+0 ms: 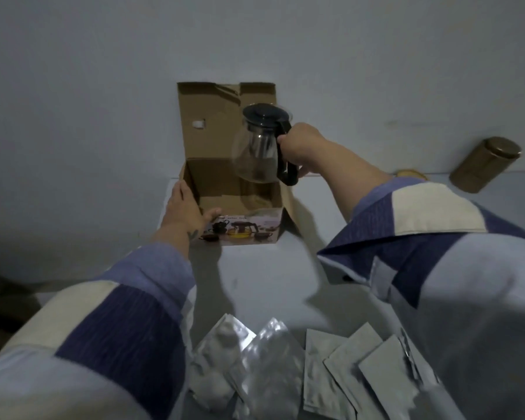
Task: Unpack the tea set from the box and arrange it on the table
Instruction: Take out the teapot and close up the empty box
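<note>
An open cardboard box [243, 228] with a printed tea-set picture on its front stands on the white table [261, 277], its lid flap up against the wall. My right hand [300, 147] grips the black handle of a glass teapot [256, 147] with a black lid, holding it in the air above the box's opening. My left hand [185, 207] holds the box's near left corner, thumb on the front face. What lies inside the box is hard to make out.
Several silvery and grey foil packets [288, 368] lie on the table's near edge. A brown metal tin [485, 163] stands at the far right by the wall, with a round wooden item [411, 174] beside it. Bare tabletop shows right of the box.
</note>
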Motion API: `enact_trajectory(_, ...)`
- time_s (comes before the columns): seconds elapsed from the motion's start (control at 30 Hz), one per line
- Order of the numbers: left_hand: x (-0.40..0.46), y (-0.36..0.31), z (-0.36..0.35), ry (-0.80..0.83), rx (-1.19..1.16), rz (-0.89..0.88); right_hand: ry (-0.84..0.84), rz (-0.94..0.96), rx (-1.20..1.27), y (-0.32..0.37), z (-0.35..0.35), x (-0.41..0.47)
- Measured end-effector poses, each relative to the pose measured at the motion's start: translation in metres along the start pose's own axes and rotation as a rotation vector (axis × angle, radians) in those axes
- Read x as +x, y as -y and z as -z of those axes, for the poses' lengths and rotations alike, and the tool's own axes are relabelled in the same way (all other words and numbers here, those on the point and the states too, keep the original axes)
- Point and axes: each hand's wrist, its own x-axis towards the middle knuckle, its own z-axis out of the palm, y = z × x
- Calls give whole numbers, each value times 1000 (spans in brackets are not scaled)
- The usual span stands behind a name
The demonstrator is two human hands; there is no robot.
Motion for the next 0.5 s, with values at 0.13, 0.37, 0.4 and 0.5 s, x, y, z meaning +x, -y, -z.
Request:
enact_trajectory(0.13,-1,-1,1,17,-9,21,-147,-55,-54,-23,21,4)
enact_trajectory(0.37,0,2,-1,12,2,35,-185,-168,-70,-85,16,18)
enact_trajectory(0.4,0,1,-2,8,8,31,-186,-177,-69,-94,11,20)
enact_trajectory(0.5,0,1,-3,-9,5,21,-177,-200,-70,-116,-8,26)
